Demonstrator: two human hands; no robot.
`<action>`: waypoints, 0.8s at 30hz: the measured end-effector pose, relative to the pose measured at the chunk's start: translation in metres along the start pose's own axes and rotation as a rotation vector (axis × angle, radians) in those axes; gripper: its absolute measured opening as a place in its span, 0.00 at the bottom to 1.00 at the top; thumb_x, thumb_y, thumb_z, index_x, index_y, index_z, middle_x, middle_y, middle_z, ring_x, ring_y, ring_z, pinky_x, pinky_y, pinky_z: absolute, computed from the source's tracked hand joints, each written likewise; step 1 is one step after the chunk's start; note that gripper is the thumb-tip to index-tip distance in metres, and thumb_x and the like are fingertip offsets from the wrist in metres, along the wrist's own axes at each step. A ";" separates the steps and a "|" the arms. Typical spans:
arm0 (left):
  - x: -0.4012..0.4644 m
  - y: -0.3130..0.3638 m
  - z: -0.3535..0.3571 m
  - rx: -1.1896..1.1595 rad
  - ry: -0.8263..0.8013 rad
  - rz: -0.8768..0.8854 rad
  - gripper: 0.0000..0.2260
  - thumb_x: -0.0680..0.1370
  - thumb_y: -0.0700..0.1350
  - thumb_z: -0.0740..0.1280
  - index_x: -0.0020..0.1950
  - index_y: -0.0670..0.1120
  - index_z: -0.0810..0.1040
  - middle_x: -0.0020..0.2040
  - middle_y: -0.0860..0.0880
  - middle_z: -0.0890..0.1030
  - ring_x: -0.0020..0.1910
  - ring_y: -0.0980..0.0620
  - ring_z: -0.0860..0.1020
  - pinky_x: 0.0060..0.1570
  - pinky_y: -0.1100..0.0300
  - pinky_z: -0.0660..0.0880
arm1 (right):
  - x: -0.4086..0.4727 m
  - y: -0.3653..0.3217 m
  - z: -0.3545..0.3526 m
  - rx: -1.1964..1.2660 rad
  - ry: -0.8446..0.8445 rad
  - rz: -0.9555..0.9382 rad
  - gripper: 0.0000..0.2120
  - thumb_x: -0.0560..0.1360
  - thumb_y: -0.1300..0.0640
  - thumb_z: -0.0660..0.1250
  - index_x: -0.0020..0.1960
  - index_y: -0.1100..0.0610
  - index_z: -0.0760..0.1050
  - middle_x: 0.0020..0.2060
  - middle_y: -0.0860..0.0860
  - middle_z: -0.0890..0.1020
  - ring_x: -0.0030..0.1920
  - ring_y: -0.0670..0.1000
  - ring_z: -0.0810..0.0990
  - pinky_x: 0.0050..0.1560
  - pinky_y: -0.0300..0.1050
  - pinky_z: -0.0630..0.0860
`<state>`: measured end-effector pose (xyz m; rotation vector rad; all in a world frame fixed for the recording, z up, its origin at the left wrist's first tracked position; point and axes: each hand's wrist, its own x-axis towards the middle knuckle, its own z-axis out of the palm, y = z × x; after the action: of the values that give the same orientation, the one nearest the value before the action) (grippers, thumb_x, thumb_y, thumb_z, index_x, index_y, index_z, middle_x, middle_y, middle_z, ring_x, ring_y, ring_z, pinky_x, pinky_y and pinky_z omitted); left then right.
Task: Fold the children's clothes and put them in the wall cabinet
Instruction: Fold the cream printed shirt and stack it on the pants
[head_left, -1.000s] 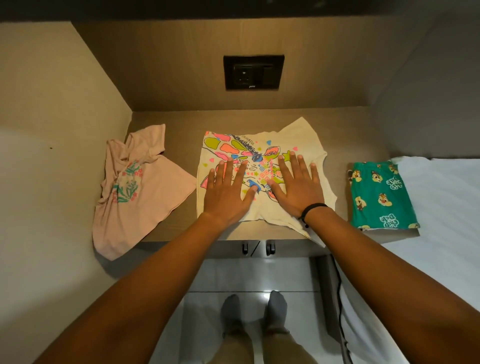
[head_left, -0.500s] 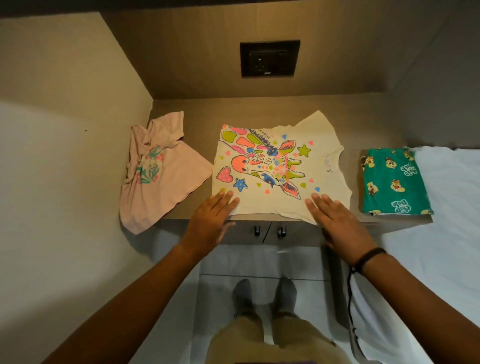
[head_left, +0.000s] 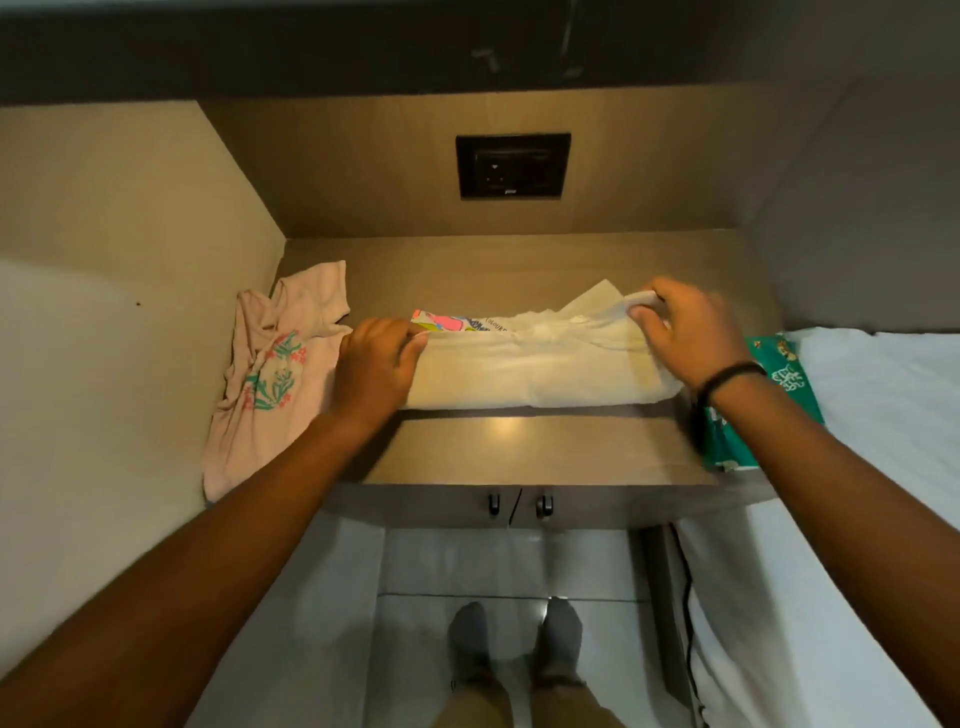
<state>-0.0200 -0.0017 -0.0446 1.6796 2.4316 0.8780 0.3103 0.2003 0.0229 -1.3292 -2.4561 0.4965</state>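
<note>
Fingers (head_left: 415, 340) of the left hand (head_left: 376, 364) and right hand (head_left: 685, 332) were clamped on the shirt's (head_left: 535, 369) near hem, carrying it toward 12 o'clock to fold it at mid-bench (head_left: 519, 452).

Only readable bit: part of a word, "COLOUR", in dark caps on the printed front of the cream tee (head_left: 530, 364) I'm folding, near its pink patch. White lettering on the green shorts (head_left: 789, 375) too blurry to read; small logo on wall socket (head_left: 512, 165) also illegible
</note>
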 end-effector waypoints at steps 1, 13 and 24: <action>0.015 -0.002 0.007 0.029 -0.010 -0.016 0.10 0.86 0.52 0.65 0.59 0.49 0.82 0.57 0.47 0.84 0.57 0.46 0.79 0.58 0.46 0.78 | 0.020 0.004 0.008 -0.027 -0.020 0.020 0.11 0.81 0.49 0.64 0.56 0.55 0.78 0.52 0.60 0.83 0.52 0.65 0.80 0.51 0.59 0.79; 0.026 0.057 0.079 0.208 -0.279 0.021 0.29 0.87 0.60 0.52 0.85 0.49 0.58 0.86 0.44 0.55 0.86 0.41 0.50 0.84 0.41 0.48 | 0.029 -0.010 0.101 -0.272 -0.035 -0.198 0.29 0.85 0.48 0.56 0.83 0.52 0.55 0.83 0.56 0.55 0.83 0.59 0.48 0.81 0.60 0.48; -0.036 0.088 0.095 0.266 -0.472 -0.024 0.30 0.87 0.61 0.45 0.87 0.51 0.45 0.87 0.44 0.46 0.86 0.42 0.42 0.84 0.43 0.41 | -0.056 0.010 0.116 -0.292 -0.282 -0.120 0.29 0.86 0.42 0.45 0.84 0.47 0.44 0.84 0.52 0.49 0.83 0.57 0.47 0.82 0.58 0.43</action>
<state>0.1024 0.0283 -0.0909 1.6879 2.2967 0.1247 0.2985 0.1404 -0.0905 -1.2783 -2.9130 0.3221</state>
